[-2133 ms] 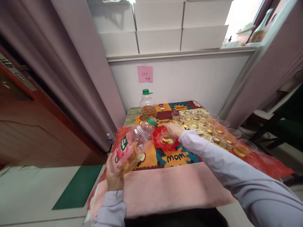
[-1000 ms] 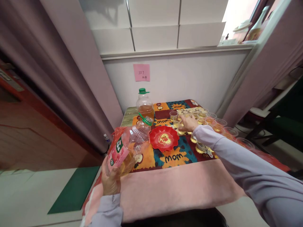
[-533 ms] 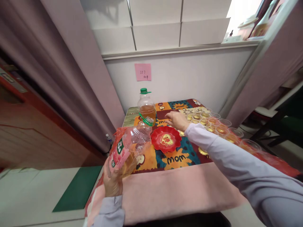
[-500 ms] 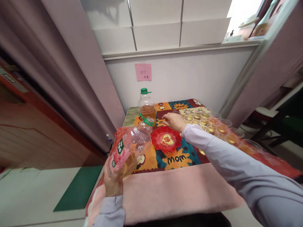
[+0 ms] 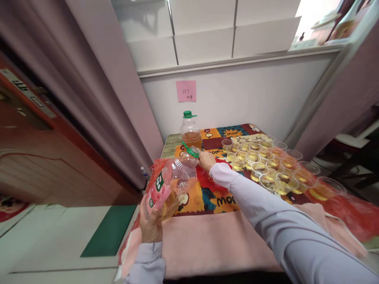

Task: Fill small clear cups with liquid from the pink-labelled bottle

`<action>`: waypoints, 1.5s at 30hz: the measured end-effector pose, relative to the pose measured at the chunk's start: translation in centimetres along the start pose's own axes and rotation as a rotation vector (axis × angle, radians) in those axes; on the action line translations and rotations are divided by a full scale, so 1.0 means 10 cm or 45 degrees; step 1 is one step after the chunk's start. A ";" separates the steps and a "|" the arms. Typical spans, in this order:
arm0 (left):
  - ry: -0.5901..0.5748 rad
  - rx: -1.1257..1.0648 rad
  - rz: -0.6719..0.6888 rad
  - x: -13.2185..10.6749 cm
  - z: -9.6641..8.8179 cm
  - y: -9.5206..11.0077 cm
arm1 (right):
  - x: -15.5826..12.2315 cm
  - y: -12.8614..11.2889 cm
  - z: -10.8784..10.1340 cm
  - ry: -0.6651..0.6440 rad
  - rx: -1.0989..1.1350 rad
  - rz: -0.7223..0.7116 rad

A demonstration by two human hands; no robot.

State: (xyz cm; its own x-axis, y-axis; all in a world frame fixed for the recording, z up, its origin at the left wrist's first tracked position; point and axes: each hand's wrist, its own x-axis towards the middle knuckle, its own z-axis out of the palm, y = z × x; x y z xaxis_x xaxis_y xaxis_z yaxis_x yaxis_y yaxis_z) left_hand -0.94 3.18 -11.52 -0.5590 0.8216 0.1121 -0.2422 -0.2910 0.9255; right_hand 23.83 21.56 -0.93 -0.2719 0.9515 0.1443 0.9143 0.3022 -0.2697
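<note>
A large clear plastic bottle (image 5: 180, 173) with a pink label and a green ring handle (image 5: 191, 150) leans to the right over the table, some yellowish liquid inside. My left hand (image 5: 151, 225) is closed around its lower part. At its neck is my right hand (image 5: 207, 161), fingers curled against the mouth and handle; the fingertips are partly hidden. Behind my right wrist lies a red scalloped plate (image 5: 204, 179), mostly covered. To the right, several clear plastic cups (image 5: 259, 170) hold yellowish liquid.
A second bottle (image 5: 191, 132) with a green cap stands upright at the back, partly filled with amber liquid. A patterned cloth (image 5: 192, 203) and a pink cloth (image 5: 207, 244) cover the table. The wall bears a pink note (image 5: 186, 91).
My right hand has moved left from beside the cups to the tilted bottle's neck. My left hand keeps its hold on the bottle. The view has shifted slightly.
</note>
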 end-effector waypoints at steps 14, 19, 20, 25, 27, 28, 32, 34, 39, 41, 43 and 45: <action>0.010 0.021 0.000 -0.03 0.08 0.06 | -1.10 0.78 -0.20 0.125 0.011 -0.017; 0.007 0.039 0.022 -0.01 0.07 0.04 | -1.11 0.72 -0.02 0.103 0.033 0.019; 0.007 0.041 0.024 0.00 0.06 0.04 | -1.11 0.71 -0.01 0.102 0.034 0.019; 0.004 0.041 0.019 0.00 0.04 0.03 | -1.23 0.73 -0.04 0.242 0.112 0.064; 0.005 0.036 0.024 0.00 0.04 0.02 | -1.32 0.69 -0.06 0.419 0.263 0.118; 0.007 0.035 0.029 0.00 0.04 0.02 | -1.37 0.64 -0.05 0.520 0.381 0.141; 0.013 0.040 0.035 0.02 0.05 0.02 | -1.49 0.26 0.13 0.678 1.024 0.136; 0.018 0.046 0.034 0.03 0.05 0.02 | -1.51 0.01 0.28 0.508 1.318 0.123; 0.010 0.067 0.045 0.00 0.07 0.05 | -1.44 -0.37 0.51 0.043 1.850 0.240; -0.011 0.070 0.048 -0.03 0.08 0.07 | -1.39 -0.38 0.52 0.001 1.996 0.193; -0.019 0.070 0.046 -0.05 0.08 0.07 | -1.34 -0.33 0.52 -0.006 2.081 0.129; -0.013 0.075 0.043 -0.06 0.07 0.08 | -1.31 -0.28 0.53 -0.011 2.146 0.077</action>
State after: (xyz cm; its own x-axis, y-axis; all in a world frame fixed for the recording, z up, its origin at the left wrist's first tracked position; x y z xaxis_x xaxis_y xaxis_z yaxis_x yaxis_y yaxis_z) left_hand -0.18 2.78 -10.56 -0.5576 0.8170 0.1468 -0.1760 -0.2892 0.9410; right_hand 23.27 8.60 -7.07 -0.2576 0.9618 0.0930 -0.3921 -0.0160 -0.9198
